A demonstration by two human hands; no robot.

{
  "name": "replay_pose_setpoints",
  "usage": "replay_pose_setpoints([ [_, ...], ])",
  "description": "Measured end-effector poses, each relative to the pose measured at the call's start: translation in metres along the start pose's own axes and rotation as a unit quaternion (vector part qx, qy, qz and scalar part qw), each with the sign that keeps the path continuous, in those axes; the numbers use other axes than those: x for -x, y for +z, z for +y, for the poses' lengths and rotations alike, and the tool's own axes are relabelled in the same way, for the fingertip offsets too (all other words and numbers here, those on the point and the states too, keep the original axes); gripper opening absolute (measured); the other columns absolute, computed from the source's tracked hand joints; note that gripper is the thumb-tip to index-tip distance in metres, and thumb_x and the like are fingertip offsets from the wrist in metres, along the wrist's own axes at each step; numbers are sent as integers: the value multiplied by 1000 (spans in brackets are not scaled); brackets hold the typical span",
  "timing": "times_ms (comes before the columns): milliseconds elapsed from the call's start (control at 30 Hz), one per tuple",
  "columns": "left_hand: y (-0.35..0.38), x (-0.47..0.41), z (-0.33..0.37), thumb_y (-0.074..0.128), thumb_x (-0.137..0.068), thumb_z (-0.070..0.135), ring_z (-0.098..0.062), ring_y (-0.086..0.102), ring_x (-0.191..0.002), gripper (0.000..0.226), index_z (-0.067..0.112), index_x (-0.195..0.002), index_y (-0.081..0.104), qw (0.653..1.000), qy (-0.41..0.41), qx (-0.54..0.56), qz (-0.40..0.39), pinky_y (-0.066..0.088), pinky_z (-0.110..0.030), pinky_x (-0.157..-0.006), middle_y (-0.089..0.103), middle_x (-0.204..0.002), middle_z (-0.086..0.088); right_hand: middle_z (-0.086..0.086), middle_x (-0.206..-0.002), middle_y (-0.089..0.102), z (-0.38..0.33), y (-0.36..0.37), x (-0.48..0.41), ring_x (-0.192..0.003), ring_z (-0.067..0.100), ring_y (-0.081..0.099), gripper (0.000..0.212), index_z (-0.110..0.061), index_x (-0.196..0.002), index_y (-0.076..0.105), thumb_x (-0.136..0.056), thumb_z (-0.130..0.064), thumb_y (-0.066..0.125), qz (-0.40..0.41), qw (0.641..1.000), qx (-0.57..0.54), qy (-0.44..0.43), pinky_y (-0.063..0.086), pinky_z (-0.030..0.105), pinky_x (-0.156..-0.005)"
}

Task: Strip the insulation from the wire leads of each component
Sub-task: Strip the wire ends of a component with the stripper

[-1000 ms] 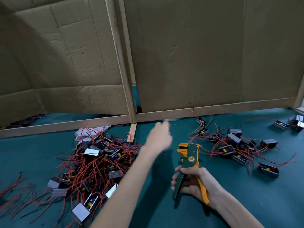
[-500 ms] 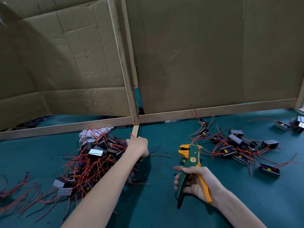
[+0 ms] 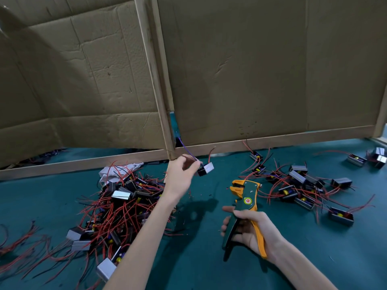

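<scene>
My left hand [image 3: 181,174] holds a small black and silver component [image 3: 205,169] up above the green table, its red and purple wire leads sticking upward. My right hand [image 3: 249,229] grips the green and orange handles of a wire stripper [image 3: 244,208], whose orange jaws point up and away, a little right of and below the component. A heap of components with red leads [image 3: 117,208] lies left of my left arm. A second, looser group of components [image 3: 301,187] lies to the right of the stripper.
Cardboard panels on wooden strips [image 3: 230,70] wall off the back of the green table [image 3: 199,258]. A crumpled white cloth [image 3: 113,170] lies behind the left heap. Two more components [image 3: 368,159] sit at the far right. Loose red wire scraps [image 3: 18,241] lie at the left edge.
My left hand went from reaching forward down to the left heap, then lifted one component up and to the right. My right hand kept holding the stripper in place.
</scene>
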State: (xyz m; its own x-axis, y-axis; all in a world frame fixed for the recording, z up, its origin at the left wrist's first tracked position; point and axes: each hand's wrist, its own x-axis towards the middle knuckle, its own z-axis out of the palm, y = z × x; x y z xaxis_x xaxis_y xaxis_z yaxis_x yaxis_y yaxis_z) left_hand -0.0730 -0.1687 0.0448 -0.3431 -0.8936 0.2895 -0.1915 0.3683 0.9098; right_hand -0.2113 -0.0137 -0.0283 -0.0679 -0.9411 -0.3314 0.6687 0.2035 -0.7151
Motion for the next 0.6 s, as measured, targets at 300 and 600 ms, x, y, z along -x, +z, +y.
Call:
replay_pose_setpoints([
  [300, 25, 43, -45, 35, -103, 14, -25, 65, -96, 14, 14, -89, 40, 990, -67, 30, -118, 52, -36, -86, 68, -109, -2, 25, -80, 61, -3, -3, 0, -72, 39, 64, 44, 11, -117, 58, -76, -6, 56, 18, 999, -5, -50, 57, 48, -65],
  [600, 23, 54, -56, 43, -88, -10, -20, 68, -77, 26, 7, -85, 62, 982, -81, 36, -168, 52, -29, -79, 69, -78, -10, 26, -81, 62, -8, -8, 0, -74, 39, 64, 44, 9, -116, 58, -76, -9, 58, 22, 996, 14, -87, 57, 46, -66],
])
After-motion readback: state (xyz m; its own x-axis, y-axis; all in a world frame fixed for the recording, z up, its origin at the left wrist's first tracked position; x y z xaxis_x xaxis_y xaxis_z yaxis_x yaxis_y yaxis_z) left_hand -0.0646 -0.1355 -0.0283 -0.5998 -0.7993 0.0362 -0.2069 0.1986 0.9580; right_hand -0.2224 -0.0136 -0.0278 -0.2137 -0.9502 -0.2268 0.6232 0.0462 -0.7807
